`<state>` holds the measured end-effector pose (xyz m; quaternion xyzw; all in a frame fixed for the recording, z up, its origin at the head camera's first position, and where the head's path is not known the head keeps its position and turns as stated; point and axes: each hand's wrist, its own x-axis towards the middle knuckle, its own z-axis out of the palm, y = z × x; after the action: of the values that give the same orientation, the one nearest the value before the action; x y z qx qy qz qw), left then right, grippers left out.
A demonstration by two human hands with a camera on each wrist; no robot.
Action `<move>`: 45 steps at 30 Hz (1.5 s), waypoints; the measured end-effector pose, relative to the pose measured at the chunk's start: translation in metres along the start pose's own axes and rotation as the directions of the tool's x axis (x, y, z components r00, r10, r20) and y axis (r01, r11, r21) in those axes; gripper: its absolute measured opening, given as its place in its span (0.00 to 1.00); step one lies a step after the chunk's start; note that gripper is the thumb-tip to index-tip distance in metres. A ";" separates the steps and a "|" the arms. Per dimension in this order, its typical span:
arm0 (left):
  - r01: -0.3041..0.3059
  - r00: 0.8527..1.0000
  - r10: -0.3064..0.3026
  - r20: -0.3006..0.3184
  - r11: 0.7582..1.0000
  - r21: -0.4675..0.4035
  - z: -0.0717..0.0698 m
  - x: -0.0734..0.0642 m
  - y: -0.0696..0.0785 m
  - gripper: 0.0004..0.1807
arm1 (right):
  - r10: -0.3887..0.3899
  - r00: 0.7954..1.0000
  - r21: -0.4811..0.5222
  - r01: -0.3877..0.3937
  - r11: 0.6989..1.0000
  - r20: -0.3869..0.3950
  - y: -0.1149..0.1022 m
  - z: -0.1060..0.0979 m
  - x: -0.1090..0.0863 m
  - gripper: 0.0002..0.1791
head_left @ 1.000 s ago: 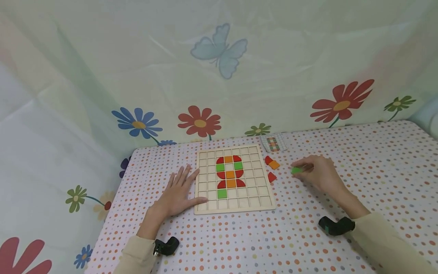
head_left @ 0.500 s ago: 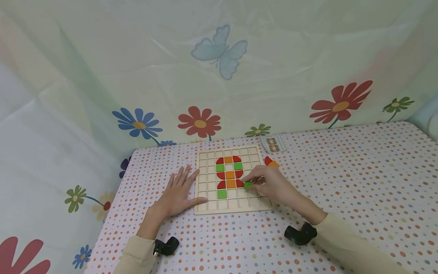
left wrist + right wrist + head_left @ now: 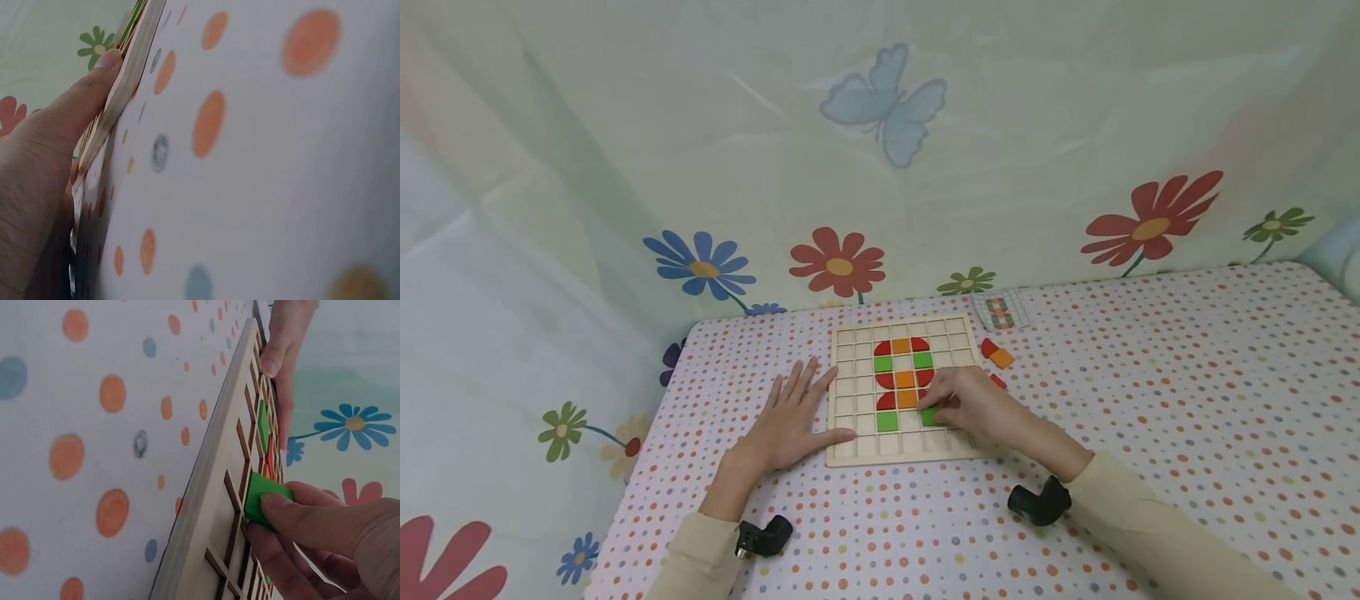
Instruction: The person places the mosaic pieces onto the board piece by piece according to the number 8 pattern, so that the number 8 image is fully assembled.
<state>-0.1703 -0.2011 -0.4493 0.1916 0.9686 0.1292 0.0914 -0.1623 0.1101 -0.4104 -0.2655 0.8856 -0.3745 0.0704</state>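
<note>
A wooden grid board (image 3: 865, 451) lies on the table, with red, orange and green tiles set in its middle cells. My right hand (image 3: 977, 406) pinches a green square tile (image 3: 261, 499) between thumb and fingers. In the right wrist view this tile stands tilted, its lower edge right at a cell of the board. It is in the same row as another green tile (image 3: 887, 421) on the left, two cells over. My left hand (image 3: 790, 425) lies flat with spread fingers at the board's left edge, its thumb (image 3: 94, 84) resting on the frame.
Right of the board lie a red quarter-round tile (image 3: 989, 347) touching an orange square tile (image 3: 1002, 358), and another red tile (image 3: 997, 381) partly behind my right hand. A small pattern card (image 3: 1001, 311) lies beyond the board's far right corner. A flowered curtain (image 3: 1022, 150) hangs behind the table.
My right hand has carried the green tile left from beside the board, over its right part, to a cell in the lower middle. My left hand has stayed in place.
</note>
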 end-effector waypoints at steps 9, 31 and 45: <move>0.005 1.000 -0.005 0.013 1.000 0.002 0.000 -0.001 -0.001 0.57 | 0.011 0.997 -0.071 -0.005 0.997 0.083 -0.006 0.003 0.000 0.10; -0.001 1.000 0.001 -0.005 1.000 -0.001 -0.002 -0.003 -0.002 0.57 | -0.103 0.993 -0.247 0.085 0.965 -0.063 -0.013 0.017 -0.008 0.08; -0.001 1.000 0.001 0.000 1.000 0.000 0.001 -0.002 0.001 0.57 | 0.066 0.933 -0.052 -0.090 0.995 -0.354 0.030 -0.023 -0.008 0.07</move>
<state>-0.1677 -0.2014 -0.4496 0.1919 0.9685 0.1294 0.0914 -0.1757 0.1455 -0.4161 -0.1610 0.9059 -0.3828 -0.0832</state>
